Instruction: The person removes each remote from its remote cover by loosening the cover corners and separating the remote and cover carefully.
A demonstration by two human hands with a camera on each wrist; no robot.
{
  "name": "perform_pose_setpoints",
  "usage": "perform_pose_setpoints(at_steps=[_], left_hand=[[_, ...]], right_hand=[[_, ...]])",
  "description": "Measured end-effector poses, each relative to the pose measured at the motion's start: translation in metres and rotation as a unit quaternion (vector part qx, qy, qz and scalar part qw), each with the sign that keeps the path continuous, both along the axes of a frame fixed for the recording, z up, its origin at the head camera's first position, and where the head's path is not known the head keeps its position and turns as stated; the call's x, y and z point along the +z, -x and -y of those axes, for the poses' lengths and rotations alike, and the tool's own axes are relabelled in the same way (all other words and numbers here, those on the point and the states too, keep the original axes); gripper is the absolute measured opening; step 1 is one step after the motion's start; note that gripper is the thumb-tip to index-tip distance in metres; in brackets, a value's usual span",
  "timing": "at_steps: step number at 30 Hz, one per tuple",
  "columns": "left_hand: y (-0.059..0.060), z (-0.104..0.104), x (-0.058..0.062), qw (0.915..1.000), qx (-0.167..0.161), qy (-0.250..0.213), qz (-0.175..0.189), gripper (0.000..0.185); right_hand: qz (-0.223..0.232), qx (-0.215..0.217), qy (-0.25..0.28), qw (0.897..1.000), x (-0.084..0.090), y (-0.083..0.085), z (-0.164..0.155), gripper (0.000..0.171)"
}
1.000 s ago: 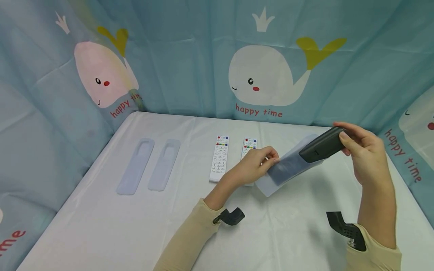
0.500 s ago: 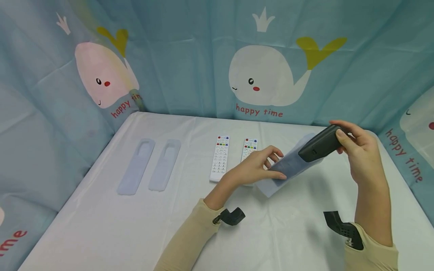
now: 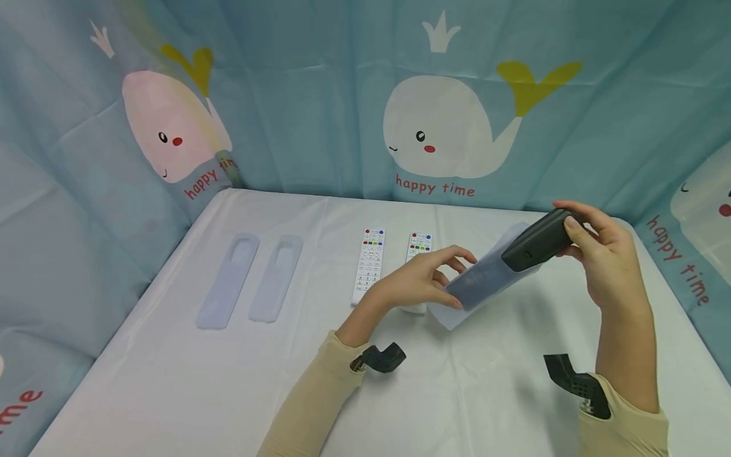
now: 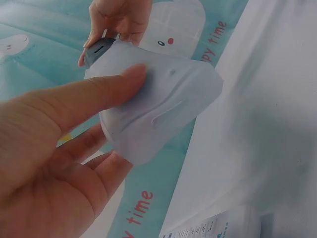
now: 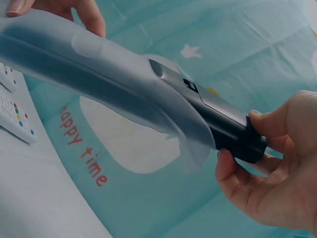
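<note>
A black remote control (image 3: 535, 241) is partly inside a translucent silicone sleeve (image 3: 485, 279), both held tilted above the table. My right hand (image 3: 613, 263) pinches the bare end of the remote, thumb on one side and fingers on the other, as the right wrist view shows. Near the sleeve's closed end is my left hand (image 3: 425, 276); in the left wrist view its thumb (image 4: 106, 91) lies across the sleeve (image 4: 163, 94) with fingers on the far side. The sleeve's end past the remote looks limp and wrinkled there.
Two white remotes with coloured buttons lie on the white table: one remote (image 3: 368, 263) in full view, the other remote (image 3: 419, 244) partly behind my left hand. Further left lie two flat translucent sleeves (image 3: 228, 282). A blue whale-print curtain (image 3: 320, 127) surrounds the table.
My left thumb reached out over the sleeve, then drew back toward its closed end, with the fingers spread wider than at first. The right hand and remote shifted slightly left.
</note>
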State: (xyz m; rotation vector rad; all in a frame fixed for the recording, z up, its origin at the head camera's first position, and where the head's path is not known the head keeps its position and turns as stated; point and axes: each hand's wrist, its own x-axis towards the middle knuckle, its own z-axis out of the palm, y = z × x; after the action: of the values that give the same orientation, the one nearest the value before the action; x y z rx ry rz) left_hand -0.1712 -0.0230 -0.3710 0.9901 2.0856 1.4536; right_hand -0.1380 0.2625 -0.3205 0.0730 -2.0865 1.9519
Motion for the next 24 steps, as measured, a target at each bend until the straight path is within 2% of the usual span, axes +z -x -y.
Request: perform_pose_setpoints(at_steps=[12, 19, 24], left_hand=[[0.004, 0.010, 0.003, 0.9994, 0.004, 0.031, 0.015, 0.070], [0.005, 0.014, 0.007, 0.9993, -0.003, 0.025, 0.027, 0.066], [0.006, 0.014, 0.005, 0.9996, -0.006, 0.026, 0.009, 0.062]], right_hand=[[-0.004, 0.005, 0.028, 1.000, 0.000, 0.001, 0.001, 0.031], [-0.003, -0.002, 0.032, 0.999, 0.001, 0.000, 0.000, 0.032], [-0.011, -0.013, 0.048, 0.999, 0.002, -0.001, -0.001, 0.031]])
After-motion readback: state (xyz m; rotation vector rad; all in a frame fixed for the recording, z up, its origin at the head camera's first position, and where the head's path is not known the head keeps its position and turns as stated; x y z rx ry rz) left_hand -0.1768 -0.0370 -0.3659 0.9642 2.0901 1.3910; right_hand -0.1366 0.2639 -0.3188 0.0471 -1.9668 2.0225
